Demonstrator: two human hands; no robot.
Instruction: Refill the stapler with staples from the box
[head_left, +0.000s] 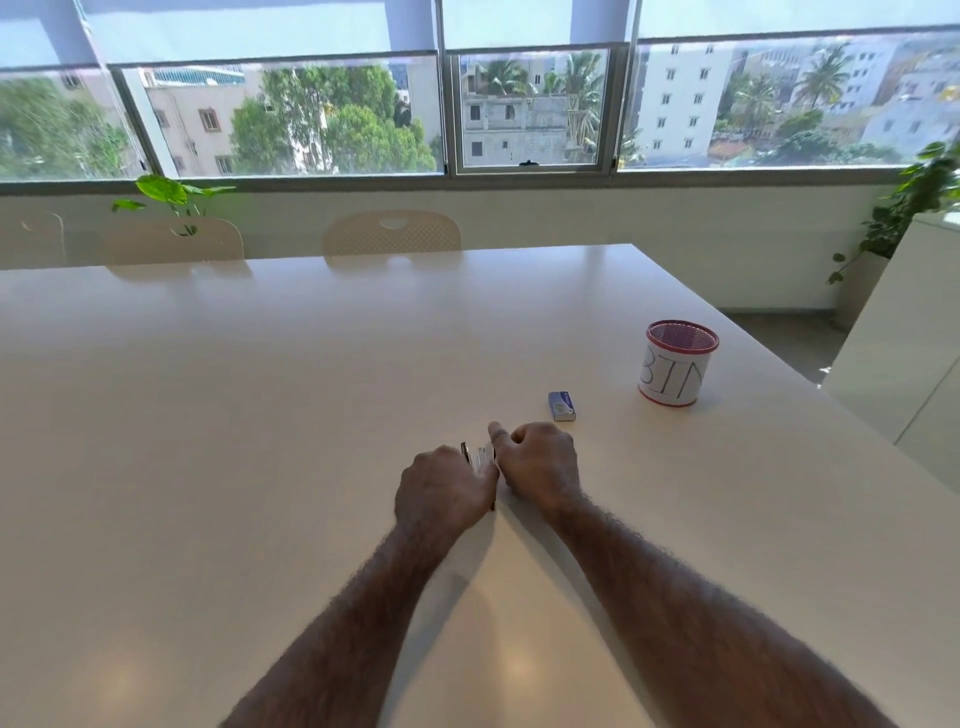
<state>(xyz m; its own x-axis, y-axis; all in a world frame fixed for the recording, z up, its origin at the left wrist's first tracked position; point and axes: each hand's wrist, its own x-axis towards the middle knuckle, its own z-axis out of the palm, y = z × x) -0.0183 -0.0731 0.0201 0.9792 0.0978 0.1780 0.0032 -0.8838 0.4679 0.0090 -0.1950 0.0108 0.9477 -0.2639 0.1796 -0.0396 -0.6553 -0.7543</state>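
Both forearms reach from the near edge over the white table (260, 415), converging at its middle. My left hand (441, 488) is curled around the stapler (480, 457), gripping it from the left side, knuckles up. Only a small part of the stapler shows between my hands: a dark edge and some silver metal, with a thin dark strip running back toward me beneath the left hand. Whether the stapler is opened cannot be told from this view. My right hand (540, 462) is loosely fisted just right of the stapler, thumb extended forward and resting against its right side; the other fingers are folded under, and I cannot tell whether they pinch anything.

Farther off and right of my right hand, the small blue staple box (561, 405) lies flat on the table, apart from both hands. Beyond it to the right stands a red mesh cup (678, 364) wrapped in white paper lettered "BIN"
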